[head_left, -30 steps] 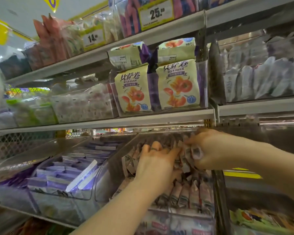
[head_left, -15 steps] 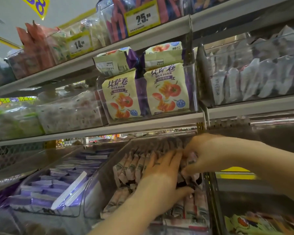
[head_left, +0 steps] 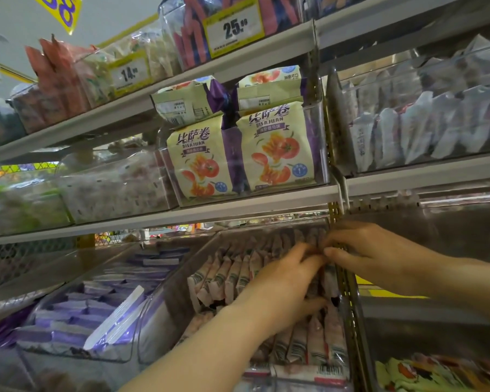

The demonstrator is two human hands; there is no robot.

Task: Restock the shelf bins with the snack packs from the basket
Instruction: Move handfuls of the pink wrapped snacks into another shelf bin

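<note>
Item: snack packs [head_left: 232, 274], upright rows in clear bin [head_left: 178, 281], lower centre of frame.
Step, seemingly: tucking packs in at row's right end.
Left hand [head_left: 283, 287]: fingers together, pressing the row.
Right hand [head_left: 374, 256]: fingers curled; cannot tell whether pinching a pack.
Next, likely: seat packs without toppling the row.

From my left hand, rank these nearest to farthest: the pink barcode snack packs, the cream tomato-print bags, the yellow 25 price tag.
1. Pink barcode snack packs: directly under the left hand.
2. Cream tomato-print bags: one level up, behind clear plastic.
3. Yellow 25 price tag: two levels up, top centre.
</note>
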